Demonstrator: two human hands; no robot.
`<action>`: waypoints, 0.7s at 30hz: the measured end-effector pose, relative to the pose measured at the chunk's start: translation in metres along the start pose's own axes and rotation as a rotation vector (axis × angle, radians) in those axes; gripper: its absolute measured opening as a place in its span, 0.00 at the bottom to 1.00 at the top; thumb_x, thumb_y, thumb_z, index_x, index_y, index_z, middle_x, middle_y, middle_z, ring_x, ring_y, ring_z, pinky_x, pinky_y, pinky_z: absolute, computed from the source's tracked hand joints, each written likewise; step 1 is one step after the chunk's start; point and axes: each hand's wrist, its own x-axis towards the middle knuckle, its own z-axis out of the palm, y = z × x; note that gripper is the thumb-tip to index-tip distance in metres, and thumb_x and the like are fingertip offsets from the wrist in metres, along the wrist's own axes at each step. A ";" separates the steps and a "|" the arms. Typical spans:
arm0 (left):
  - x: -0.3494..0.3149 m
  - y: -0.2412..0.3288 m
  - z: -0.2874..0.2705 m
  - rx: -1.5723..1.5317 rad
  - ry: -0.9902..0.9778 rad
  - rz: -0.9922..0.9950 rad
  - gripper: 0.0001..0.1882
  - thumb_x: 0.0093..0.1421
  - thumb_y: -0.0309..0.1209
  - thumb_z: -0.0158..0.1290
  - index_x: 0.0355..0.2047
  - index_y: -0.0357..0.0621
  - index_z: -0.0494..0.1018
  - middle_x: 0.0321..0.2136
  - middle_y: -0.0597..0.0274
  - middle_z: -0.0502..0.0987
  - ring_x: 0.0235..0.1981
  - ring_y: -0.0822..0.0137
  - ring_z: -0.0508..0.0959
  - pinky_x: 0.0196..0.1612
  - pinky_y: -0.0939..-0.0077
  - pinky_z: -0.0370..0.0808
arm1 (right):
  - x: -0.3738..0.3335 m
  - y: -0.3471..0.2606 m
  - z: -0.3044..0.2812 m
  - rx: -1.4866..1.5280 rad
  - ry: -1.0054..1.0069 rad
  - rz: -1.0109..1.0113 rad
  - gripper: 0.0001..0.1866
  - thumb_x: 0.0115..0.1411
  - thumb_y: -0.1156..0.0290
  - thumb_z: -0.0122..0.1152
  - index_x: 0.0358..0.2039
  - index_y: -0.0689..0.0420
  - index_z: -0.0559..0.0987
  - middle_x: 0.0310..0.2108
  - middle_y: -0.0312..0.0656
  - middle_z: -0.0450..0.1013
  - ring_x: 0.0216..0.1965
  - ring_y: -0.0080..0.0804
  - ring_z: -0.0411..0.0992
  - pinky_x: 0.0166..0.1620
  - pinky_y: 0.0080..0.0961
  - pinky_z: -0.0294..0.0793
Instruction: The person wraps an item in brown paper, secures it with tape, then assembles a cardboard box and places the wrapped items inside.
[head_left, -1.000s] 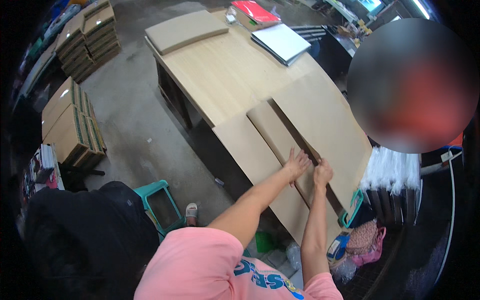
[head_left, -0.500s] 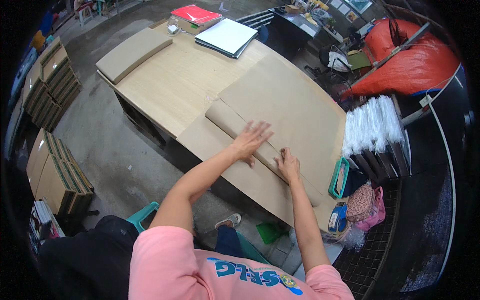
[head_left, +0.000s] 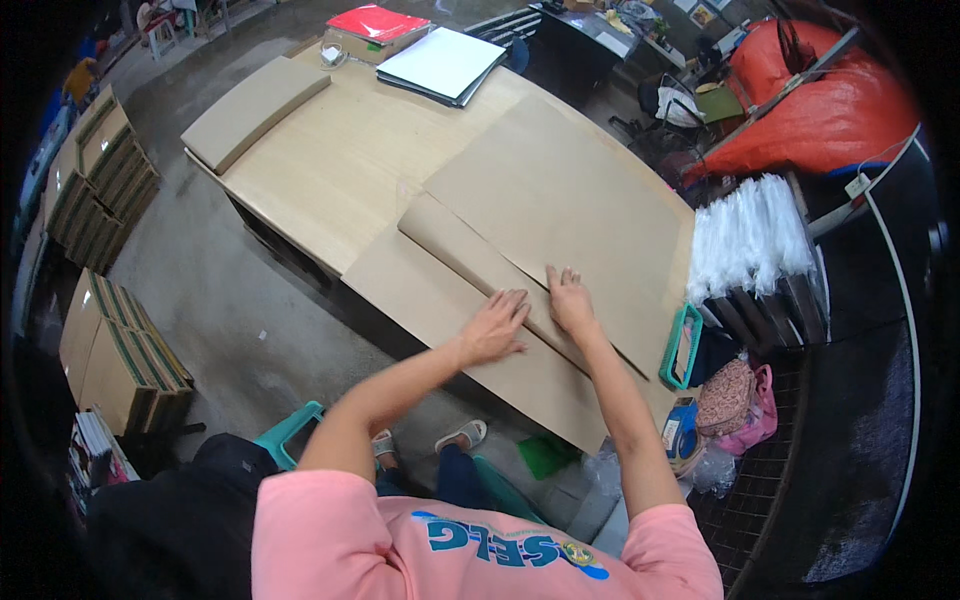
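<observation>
A large sheet of brown paper [head_left: 590,190] lies across the near right part of the table. Its near portion carries a raised, folded-over strip [head_left: 450,237] running diagonally from upper left to lower right. My left hand [head_left: 494,327] rests on the near side of this strip, fingers stretched out and a little apart. To the right, my right hand [head_left: 571,302] presses on the strip's far edge with its fingers laid forward. A dark gap shows along that edge below my right hand. Neither hand appears to grasp anything.
A brown cardboard stack [head_left: 255,110] sits at the table's far left, with white sheets [head_left: 440,62] and a red packet [head_left: 378,22] at the back. A green basket [head_left: 682,346], blue tape roll [head_left: 682,428] and plastic-wrapped stack [head_left: 750,240] stand right. Cartons [head_left: 120,350] are left.
My left hand has moved down toward me along the folded strip. My right hand has shifted slightly up and its curled fingers have straightened. The view has shifted a little.
</observation>
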 end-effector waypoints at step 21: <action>0.071 0.015 0.007 0.084 -0.195 -0.239 0.40 0.59 0.55 0.41 0.63 0.37 0.55 0.64 0.42 0.51 0.67 0.43 0.45 0.59 0.25 0.37 | -0.016 -0.022 -0.018 0.433 0.044 0.347 0.14 0.56 0.63 0.55 0.41 0.55 0.76 0.36 0.56 0.74 0.37 0.57 0.72 0.41 0.47 0.71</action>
